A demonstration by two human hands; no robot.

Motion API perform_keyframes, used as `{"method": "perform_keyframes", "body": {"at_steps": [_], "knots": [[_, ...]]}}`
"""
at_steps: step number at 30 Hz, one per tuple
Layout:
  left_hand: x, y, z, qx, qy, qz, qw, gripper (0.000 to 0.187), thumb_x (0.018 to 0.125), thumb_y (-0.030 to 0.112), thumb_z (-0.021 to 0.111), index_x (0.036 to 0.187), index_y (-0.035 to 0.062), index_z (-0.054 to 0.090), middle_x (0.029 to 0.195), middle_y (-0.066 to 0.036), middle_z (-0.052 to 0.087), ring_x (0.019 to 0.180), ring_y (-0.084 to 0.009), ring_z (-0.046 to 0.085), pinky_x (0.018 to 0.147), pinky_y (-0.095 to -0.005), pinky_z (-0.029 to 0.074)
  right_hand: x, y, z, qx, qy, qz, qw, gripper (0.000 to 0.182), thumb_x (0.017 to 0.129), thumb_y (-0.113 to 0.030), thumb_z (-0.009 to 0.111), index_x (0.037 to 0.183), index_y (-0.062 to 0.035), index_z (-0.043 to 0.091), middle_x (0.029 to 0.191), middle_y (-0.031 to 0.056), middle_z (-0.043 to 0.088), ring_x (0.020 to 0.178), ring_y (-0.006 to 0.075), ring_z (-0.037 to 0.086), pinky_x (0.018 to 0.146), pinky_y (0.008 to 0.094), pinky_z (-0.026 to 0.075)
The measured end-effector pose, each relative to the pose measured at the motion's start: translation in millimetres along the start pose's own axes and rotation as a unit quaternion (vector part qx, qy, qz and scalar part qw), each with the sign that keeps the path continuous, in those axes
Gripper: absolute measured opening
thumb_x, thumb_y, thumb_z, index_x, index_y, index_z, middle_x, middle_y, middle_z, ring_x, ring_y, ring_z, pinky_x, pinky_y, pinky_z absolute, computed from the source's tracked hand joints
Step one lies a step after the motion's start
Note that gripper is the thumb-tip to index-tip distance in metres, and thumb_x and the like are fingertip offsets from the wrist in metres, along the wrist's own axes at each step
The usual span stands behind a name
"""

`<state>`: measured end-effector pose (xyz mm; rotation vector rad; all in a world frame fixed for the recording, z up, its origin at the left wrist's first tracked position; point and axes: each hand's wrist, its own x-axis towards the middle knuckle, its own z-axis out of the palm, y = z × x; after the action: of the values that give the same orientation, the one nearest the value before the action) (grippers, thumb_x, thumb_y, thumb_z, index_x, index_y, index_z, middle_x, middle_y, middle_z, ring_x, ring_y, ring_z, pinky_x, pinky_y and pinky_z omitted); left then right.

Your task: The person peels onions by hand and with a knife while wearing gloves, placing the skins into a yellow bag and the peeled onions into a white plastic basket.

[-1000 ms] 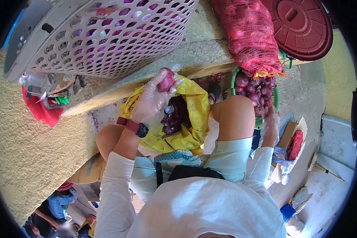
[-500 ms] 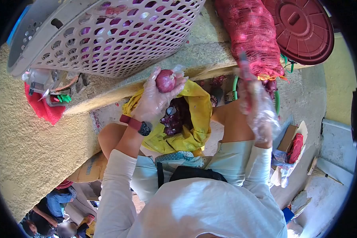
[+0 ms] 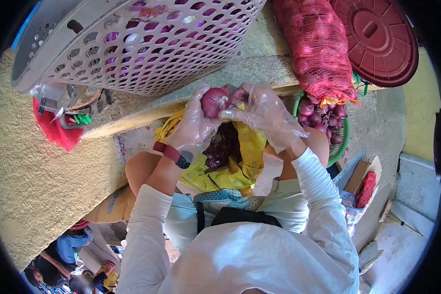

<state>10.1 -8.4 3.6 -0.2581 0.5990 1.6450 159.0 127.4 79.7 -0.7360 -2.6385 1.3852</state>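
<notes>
A red onion [image 3: 214,102] rests in my left hand [image 3: 193,125], its fingers and thumb curled around the bulb. My right hand [image 3: 269,115] is closed around a small knife [image 3: 234,89], mostly hidden by the fingers, with its greyish blade at the onion's top. Both hands wear clear plastic gloves. Below them, between my knees, a yellow sack [image 3: 250,161] gapes with dark onion skins [image 3: 220,152] inside.
A grey perforated basket [image 3: 147,63] of onions leans on the concrete ledge [image 3: 264,68]. A red mesh sack [image 3: 318,49] of onions lies by a dark red lid [image 3: 372,39]. Onions fill a green basket [image 3: 345,139] at right. People [image 3: 59,259] sit at lower left.
My right hand has swung left with the knife, from above my right knee to the onion. The green basket of onions has come into fuller view. My left hand still holds the onion.
</notes>
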Motion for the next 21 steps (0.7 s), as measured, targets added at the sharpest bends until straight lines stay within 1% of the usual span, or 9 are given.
{"method": "perform_keyframes", "body": {"at_steps": [1, 4, 8, 10, 13, 15, 17, 19, 21], "knots": [[1, 1, -2, -0.010, -0.017, -0.021, 1.000, 0.044, 0.101, 0.038, 0.063, 0.124, 0.0016, 0.056, 0.115, -0.017, 0.066, 0.107, -0.0302, 0.067, 0.096, -0.0424, 0.058, 2, 0, -1, 0.001, 0.000, 0.000, 1.000, 0.049, 0.083, -0.042, 0.085, 0.100, -0.0011, 0.066, 0.076, 0.0092, 0.061, 0.072, 0.0168, 0.056, 0.069, 0.0347, 0.048], [0, -4, 3, 0.025, 0.003, -0.011, 1.000, 0.043, 0.101, 0.039, 0.063, 0.125, 0.0027, 0.056, 0.117, -0.017, 0.065, 0.107, -0.0286, 0.066, 0.098, -0.0458, 0.057, 5, -1, 1, -0.079, 0.012, -0.014, 0.997, 0.061, 0.076, -0.051, 0.086, 0.096, 0.0032, 0.068, 0.073, 0.0212, 0.066, 0.067, 0.0319, 0.067, 0.068, 0.0437, 0.053], [-7, -10, 21, 0.027, -0.024, 0.029, 0.999, 0.042, 0.100, 0.035, 0.066, 0.127, 0.0040, 0.055, 0.120, -0.015, 0.063, 0.107, -0.0256, 0.065, 0.103, -0.0495, 0.054, 0, 13, 13, 0.063, 0.044, 0.007, 0.997, 0.053, 0.087, -0.045, 0.079, 0.105, 0.0032, 0.066, 0.081, 0.0178, 0.067, 0.073, 0.0236, 0.066, 0.071, 0.0394, 0.053], [-3, -14, 15, 0.047, 0.002, 0.139, 0.989, 0.043, 0.099, 0.029, 0.070, 0.130, 0.0045, 0.055, 0.122, -0.012, 0.061, 0.112, -0.0251, 0.063, 0.106, -0.0518, 0.052, -9, 15, 17, 0.129, 0.058, 0.008, 0.990, 0.049, 0.093, -0.041, 0.075, 0.112, 0.0034, 0.064, 0.086, 0.0148, 0.068, 0.076, 0.0207, 0.065, 0.072, 0.0375, 0.053], [2, -12, 4, 0.112, 0.065, 0.167, 0.977, 0.044, 0.097, 0.025, 0.074, 0.131, 0.0044, 0.054, 0.123, -0.011, 0.061, 0.115, -0.0258, 0.061, 0.108, -0.0498, 0.050, -30, 8, 26, 0.278, 0.019, 0.104, 0.955, 0.042, 0.105, -0.031, 0.060, 0.131, 0.0005, 0.056, 0.091, 0.0065, 0.061, 0.076, 0.0142, 0.059, 0.073, 0.0322, 0.051], [1, -12, 2, 0.099, 0.043, 0.181, 0.978, 0.038, 0.096, 0.021, 0.074, 0.126, 0.0058, 0.057, 0.120, -0.010, 0.062, 0.114, -0.0239, 0.061, 0.106, -0.0477, 0.051, -48, -10, 31, 0.432, 0.025, 0.137, 0.891, 0.054, 0.111, -0.036, 0.049, 0.152, -0.0021, 0.039, 0.099, -0.0016, 0.052, 0.080, 0.0089, 0.054, 0.077, 0.0238, 0.048], [6, -14, -5, 0.087, 0.019, 0.195, 0.977, 0.032, 0.095, 0.018, 0.075, 0.120, 0.0071, 0.059, 0.118, -0.009, 0.063, 0.113, -0.0221, 0.061, 0.103, -0.0456, 0.051, -60, -22, 33, 0.446, 0.024, 0.183, 0.876, 0.053, 0.111, -0.035, 0.047, 0.153, -0.0038, 0.038, 0.097, -0.0018, 0.051, 0.078, 0.0079, 0.051, 0.074, 0.0231, 0.046], [15, -16, -14, 0.420, 0.036, 0.397, 0.815, 0.039, 0.103, 0.036, 0.062, 0.128, 0.0060, 0.056, 0.117, -0.009, 0.062, 0.110, -0.0212, 0.062, 0.103, -0.0460, 0.052, -65, -15, 41, 0.408, 0.009, 0.206, 0.889, 0.053, 0.112, -0.033, 0.045, 0.159, -0.0102, 0.034, 0.095, -0.0027, 0.048, 0.073, 0.0060, 0.043, 0.067, 0.0209, 0.042], [11, -22, -14, 0.416, 0.050, 0.421, 0.804, 0.040, 0.105, 0.039, 0.058, 0.127, 0.0053, 0.057, 0.116, -0.009, 0.061, 0.106, -0.0205, 0.062, 0.101, -0.0424, 0.052, -69, -14, 44, 0.369, 0.010, 0.179, 0.912, 0.055, 0.112, -0.031, 0.046, 0.160, -0.0108, 0.031, 0.095, -0.0025, 0.049, 0.075, 0.0056, 0.043, 0.066, 0.0207, 0.041]]}}
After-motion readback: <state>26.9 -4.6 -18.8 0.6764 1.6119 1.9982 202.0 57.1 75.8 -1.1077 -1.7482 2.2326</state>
